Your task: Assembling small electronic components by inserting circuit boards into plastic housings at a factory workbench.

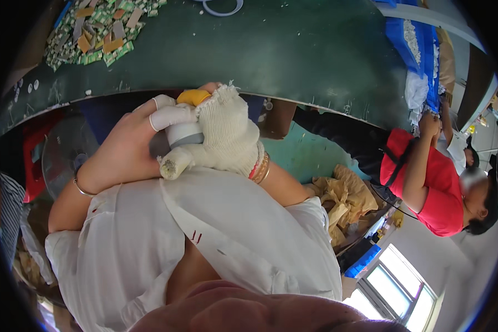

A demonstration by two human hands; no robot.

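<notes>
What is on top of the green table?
A heap of green-and-white pieces with tan bits, a pale loop, and white specks. Anything beneath the heap is covered.

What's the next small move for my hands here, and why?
I'd probably ease your left hand off your gloved right hand and toward the heap of small green and white pieces: your hands are touching each other by the near edge of the green table, while the heap lies on its left side, apart from both.
</notes>
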